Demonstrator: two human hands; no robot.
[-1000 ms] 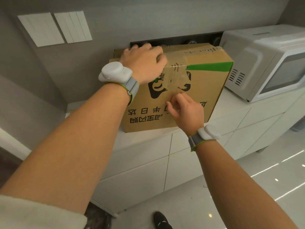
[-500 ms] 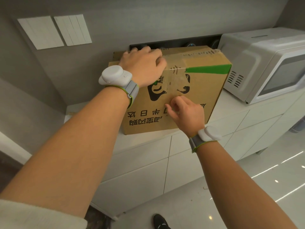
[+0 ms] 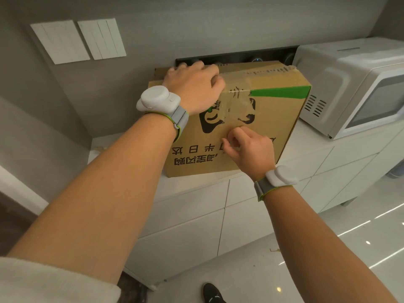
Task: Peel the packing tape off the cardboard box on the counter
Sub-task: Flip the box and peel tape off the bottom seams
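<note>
Cardboard box (image 3: 269, 132) standing on the white table (image 3: 310, 141), pushed back near the wall, just beside the microwave (image 3: 358, 84) on the right, printed front face turned toward the camera with its lettering upside down. Clear packing tape (image 3: 237, 99) running over the top and down the middle of the front face, wrinkled and cloudy across the printed logo, lower end lost under the fingers.

Left hand (image 3: 194, 88) laid over the top front edge of the box, fingers curled over and pressing down. Likely there as a brace, so that a downward or outward pull on the tape does not drag or tip the box off the table edge. Grip there closed around the box edge only; no tape in it that can be seen.

Right hand (image 3: 249, 147) set against the front face just below the logo, thumb and fingertips (image 3: 231, 141) drawn tight together at the tape's lower end. Probably pinching or picking at a lifted corner, since a loose end is the place to start a peel. Whether tape is truly caught between the pads cannot be told; too small and glossy to read.

Tape otherwise stuck flat along the top, so peeling judged barely begun. Risk ahead: thin film tearing short, or taking the cardboard's printed skin with it.
</note>
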